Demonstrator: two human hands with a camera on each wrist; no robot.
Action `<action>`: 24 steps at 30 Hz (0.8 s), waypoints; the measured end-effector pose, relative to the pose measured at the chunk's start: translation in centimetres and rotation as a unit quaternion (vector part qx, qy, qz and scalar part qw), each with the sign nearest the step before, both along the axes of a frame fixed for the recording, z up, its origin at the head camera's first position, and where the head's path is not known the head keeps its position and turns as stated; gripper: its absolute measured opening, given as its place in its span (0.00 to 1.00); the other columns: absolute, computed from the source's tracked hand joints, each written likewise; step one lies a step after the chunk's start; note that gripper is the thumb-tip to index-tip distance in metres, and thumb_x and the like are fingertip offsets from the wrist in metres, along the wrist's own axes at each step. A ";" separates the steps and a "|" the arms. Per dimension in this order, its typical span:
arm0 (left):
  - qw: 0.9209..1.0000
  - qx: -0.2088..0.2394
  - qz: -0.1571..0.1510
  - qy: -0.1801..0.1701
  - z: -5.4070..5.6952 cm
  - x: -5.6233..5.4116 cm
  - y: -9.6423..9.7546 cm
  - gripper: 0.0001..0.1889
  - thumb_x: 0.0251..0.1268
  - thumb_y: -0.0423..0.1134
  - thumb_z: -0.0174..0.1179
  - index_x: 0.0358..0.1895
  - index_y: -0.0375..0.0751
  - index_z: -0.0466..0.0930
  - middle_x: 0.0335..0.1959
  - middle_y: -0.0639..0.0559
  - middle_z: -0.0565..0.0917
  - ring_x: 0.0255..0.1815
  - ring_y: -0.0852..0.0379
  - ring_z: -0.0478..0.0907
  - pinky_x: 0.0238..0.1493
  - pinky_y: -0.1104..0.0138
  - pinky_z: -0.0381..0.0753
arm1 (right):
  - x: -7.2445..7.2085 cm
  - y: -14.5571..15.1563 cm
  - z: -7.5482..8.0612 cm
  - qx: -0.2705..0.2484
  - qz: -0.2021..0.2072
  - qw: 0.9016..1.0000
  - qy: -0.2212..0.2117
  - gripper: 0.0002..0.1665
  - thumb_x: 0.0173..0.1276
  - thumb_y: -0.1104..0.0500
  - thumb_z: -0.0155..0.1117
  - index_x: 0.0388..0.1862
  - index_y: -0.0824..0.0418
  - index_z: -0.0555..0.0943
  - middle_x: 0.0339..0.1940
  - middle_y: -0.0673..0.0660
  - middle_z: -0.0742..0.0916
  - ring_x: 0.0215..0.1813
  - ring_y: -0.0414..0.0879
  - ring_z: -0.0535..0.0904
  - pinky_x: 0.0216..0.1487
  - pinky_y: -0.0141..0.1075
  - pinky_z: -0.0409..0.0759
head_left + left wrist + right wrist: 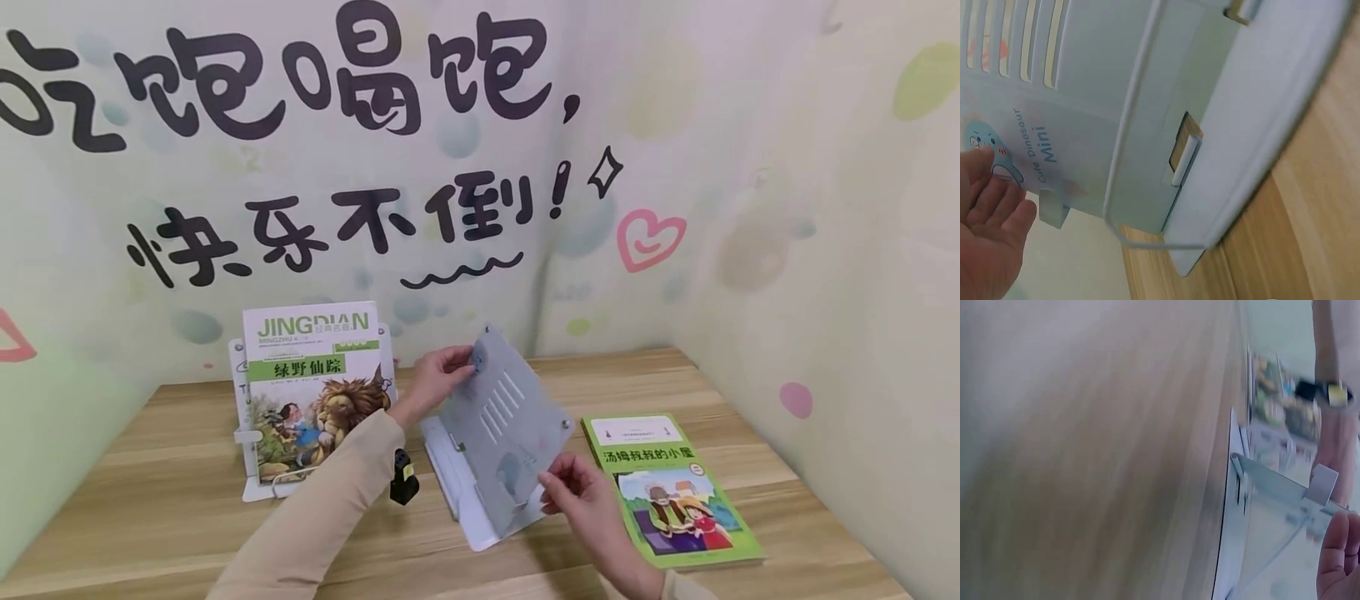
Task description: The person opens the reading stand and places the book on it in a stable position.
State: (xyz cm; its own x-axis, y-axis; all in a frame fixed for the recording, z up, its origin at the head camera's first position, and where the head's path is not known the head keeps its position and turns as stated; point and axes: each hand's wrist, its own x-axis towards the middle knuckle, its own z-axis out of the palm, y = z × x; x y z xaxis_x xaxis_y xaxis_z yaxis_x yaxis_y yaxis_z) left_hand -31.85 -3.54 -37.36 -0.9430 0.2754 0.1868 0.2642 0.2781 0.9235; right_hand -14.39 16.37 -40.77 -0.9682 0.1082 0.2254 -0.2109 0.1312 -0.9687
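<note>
A pale grey metal book stand (510, 433), with a slotted back plate tilted up from its base, stands mid-table. My left hand (435, 383) grips the plate's upper left edge; in the left wrist view its fingers (1013, 215) curl beside a printed cartoon dinosaur. At the lower right edge, my right hand (585, 500) pinches the plate between thumb and fingers. A wire bar (1124, 125) crosses the plate's front in the left wrist view, beside small hinge cut-outs. The right wrist view shows the stand's base (1229, 531) and a small side clip (1321, 484).
To the left, another book stand (251, 492) holds an upright book (315, 392) with a lion on its cover. A green-covered book (675, 492) lies flat on the wooden table (187, 433) at the right. A printed cloth (480, 317) hangs behind.
</note>
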 end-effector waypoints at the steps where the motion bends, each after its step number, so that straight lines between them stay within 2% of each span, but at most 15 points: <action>1: 1.000 -0.003 0.006 0.003 0.0 0.1 -0.1 0.21 0.63 0.31 0.58 0.60 0.34 0.72 0.56 0.39 0.79 0.56 0.46 0.76 0.56 0.61 0.77 | -0.2 0.6 0.0 0.003 -0.012 1.000 0.005 0.07 0.61 0.72 0.61 0.33 0.74 0.72 0.26 0.57 0.81 0.25 0.40 0.78 0.27 0.34 0.83; 5: 0.999 -0.005 0.033 0.028 0.0 1.0 -0.6 0.19 0.63 0.30 0.58 0.58 0.31 0.73 0.53 0.37 0.79 0.54 0.44 0.77 0.56 0.59 0.77 | -1.5 3.0 0.3 0.019 -0.049 0.999 0.000 0.07 0.62 0.71 0.60 0.37 0.75 0.72 0.28 0.55 0.81 0.28 0.40 0.79 0.30 0.34 0.84; 10: 0.993 -0.008 0.099 0.070 -0.2 2.7 -1.3 0.15 0.61 0.29 0.59 0.51 0.28 0.77 0.46 0.35 0.83 0.48 0.44 0.80 0.49 0.59 0.80 | -3.8 5.1 0.8 0.043 -0.072 0.996 -0.031 0.08 0.66 0.68 0.58 0.42 0.71 0.73 0.33 0.58 0.80 0.33 0.40 0.79 0.35 0.34 0.84; 16: 0.984 -0.018 0.160 0.075 -0.4 4.0 -2.2 0.12 0.59 0.31 0.62 0.46 0.32 0.80 0.40 0.40 0.85 0.43 0.47 0.82 0.44 0.60 0.82 | -6.7 6.1 1.2 0.076 -0.078 0.993 -0.038 0.08 0.68 0.66 0.56 0.44 0.70 0.74 0.34 0.59 0.79 0.33 0.38 0.76 0.35 0.31 0.83; 21: 0.978 -0.009 0.191 0.080 -0.7 4.9 -2.8 0.09 0.59 0.31 0.62 0.42 0.32 0.81 0.38 0.40 0.85 0.39 0.47 0.82 0.42 0.59 0.82 | -8.7 5.9 1.6 0.099 -0.068 0.992 -0.036 0.09 0.68 0.66 0.56 0.44 0.69 0.75 0.35 0.62 0.79 0.33 0.40 0.76 0.36 0.33 0.84; 24: 0.976 -0.008 0.200 0.084 -0.8 5.1 -3.2 0.08 0.59 0.31 0.62 0.41 0.31 0.81 0.37 0.39 0.85 0.38 0.48 0.82 0.40 0.60 0.82 | -9.7 5.7 1.6 0.104 -0.062 0.992 -0.039 0.09 0.68 0.66 0.56 0.45 0.70 0.75 0.35 0.62 0.80 0.34 0.41 0.76 0.39 0.36 0.84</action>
